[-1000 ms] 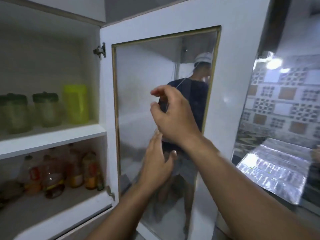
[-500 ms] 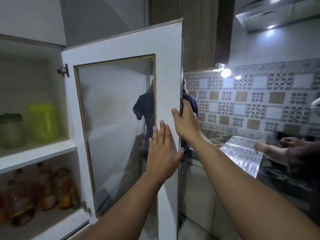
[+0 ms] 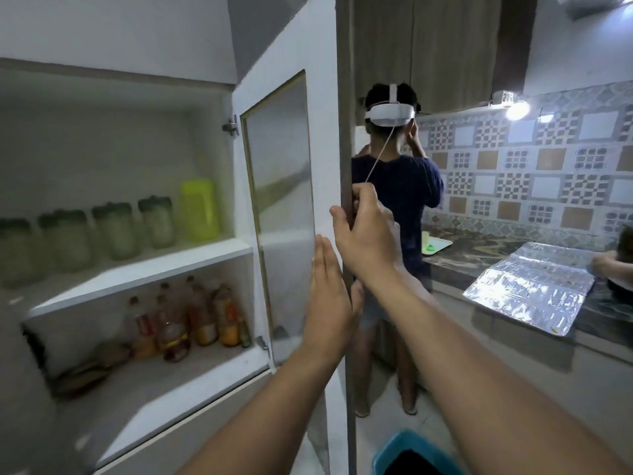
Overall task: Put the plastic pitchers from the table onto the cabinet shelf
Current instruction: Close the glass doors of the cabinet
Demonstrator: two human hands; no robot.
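While the white cabinet door [image 3: 322, 108] with its frosted glass pane stands swung out edge-on to the camera, the open white cabinet [image 3: 144, 258] shows two levels. On the upper white shelf [image 3: 191, 257], four translucent pitchers with dark green lids [image 3: 116, 231] stand in a row, blurred, and just beside the rightmost of them, at the right end against the side wall, stands a tall yellow-green plastic pitcher [image 3: 199, 209]. Below, on the cabinet floor, a cluster of clear bottles with amber and orange contents [image 3: 191, 320] stands near the right wall; a dark, flat object to their left is too blurred to identify.

To the right of the door runs a dark marbled countertop [image 3: 479, 255] carrying a sheet of crinkled silver foil [image 3: 527, 286], backed by a wall of patterned tiles [image 3: 548, 166] lit by a small lamp. A second person in a dark blue shirt [image 3: 397, 200] stands facing away at the counter, wearing a white head strap. A blue bin [image 3: 404, 450] sits at the bottom edge.

The left hand [image 3: 329, 296] lies flat against the inner face of the door near its free edge, fingers straight and together. The right hand [image 3: 368, 234] is clamped on the door's edge, thumb on the near side and fingers curled round the far side.
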